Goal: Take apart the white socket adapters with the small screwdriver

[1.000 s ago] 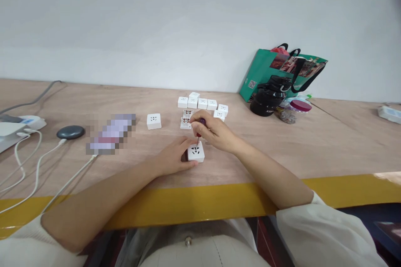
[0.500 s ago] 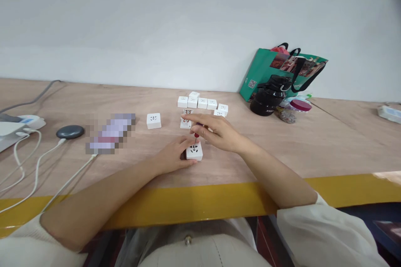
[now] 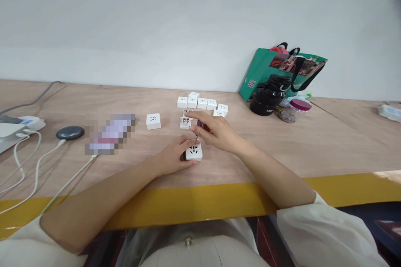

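Note:
A white square power socket (image 3: 194, 153) lies face up near the table's front edge. My left hand (image 3: 174, 155) grips it from the left, fingers at its far and near sides. Above it, my right hand (image 3: 216, 131) is closed around the handle of a screwdriver (image 3: 196, 139), whose thin shaft points down at the middle of the socket's face. The fingers cover part of the handle. Just beyond my hands lie open white socket parts (image 3: 186, 122), partly hidden by the right fingers. Another white socket (image 3: 153, 121) stands apart on the left.
Several white sockets (image 3: 202, 103) form a row farther back. At the right are a black flask (image 3: 267, 98), a green bag (image 3: 250, 76) and a lidded jar (image 3: 286, 115). Leftward lie a blurred phone (image 3: 111, 133), a dark round device (image 3: 70, 132) and white cables (image 3: 37, 162).
My right fingers have shifted around the screwdriver handle, and more of its purple part shows. The left hand and the socket stay in place.

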Demonstrator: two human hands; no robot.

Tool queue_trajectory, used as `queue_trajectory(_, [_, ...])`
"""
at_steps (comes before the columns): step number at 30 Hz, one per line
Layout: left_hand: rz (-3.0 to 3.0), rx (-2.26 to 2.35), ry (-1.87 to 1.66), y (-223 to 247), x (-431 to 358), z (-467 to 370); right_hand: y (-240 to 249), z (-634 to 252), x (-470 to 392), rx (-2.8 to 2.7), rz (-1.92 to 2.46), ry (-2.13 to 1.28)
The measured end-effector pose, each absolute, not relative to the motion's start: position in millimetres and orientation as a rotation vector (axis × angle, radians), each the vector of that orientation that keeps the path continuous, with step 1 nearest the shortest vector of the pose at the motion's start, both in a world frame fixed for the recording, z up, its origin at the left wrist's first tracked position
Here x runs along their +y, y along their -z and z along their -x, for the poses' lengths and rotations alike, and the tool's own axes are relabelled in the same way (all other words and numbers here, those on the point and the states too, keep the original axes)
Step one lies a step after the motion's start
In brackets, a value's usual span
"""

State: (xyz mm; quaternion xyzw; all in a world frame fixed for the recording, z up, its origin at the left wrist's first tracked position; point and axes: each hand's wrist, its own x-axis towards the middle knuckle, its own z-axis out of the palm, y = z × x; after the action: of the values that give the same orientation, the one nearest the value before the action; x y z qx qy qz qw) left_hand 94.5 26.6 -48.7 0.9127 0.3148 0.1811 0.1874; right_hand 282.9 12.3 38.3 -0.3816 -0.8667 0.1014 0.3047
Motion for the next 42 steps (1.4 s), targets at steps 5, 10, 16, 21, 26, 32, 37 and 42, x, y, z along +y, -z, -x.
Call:
queue_trajectory(5, [-2.605,0.857,-0.542,50.7,26.3,-93.5,-40.3,-286.6,12.8,-2.307,0.939,-0.365])
queue_trajectory(10, [-2.583,0.856,-0.527,48.3,26.8,-94.6,-44.4,-287.5,7.1,-2.384,0.813,-0.33])
queue_trajectory(16, [-2.59,0.812,-0.569,46.9,27.7,-95.2,-43.1,-285.1,5.0,-2.38,0.755,-0.243])
queue_trajectory(21, [-2.577,0.809,-0.553,47.4,27.8,-94.5,-39.9,-285.2,7.6,-2.346,0.808,-0.234])
queue_trajectory(26, [-2.61,0.801,-0.53,49.1,28.5,-93.6,-39.3,-285.2,8.8,-2.318,0.802,-0.244])
queue_trajectory(32, [-2.62,0.782,-0.525,49.8,28.6,-93.1,-38.2,-284.7,8.9,-2.324,0.865,-0.173])
queue_trajectory(37, [-2.619,0.772,-0.531,49.6,28.7,-92.7,-40.1,-286.0,8.7,-2.353,0.79,-0.258])
queue_trajectory(42, [-2.62,0.772,-0.537,49.9,29.0,-92.3,-41.8,-286.0,7.4,-2.357,0.878,-0.228])
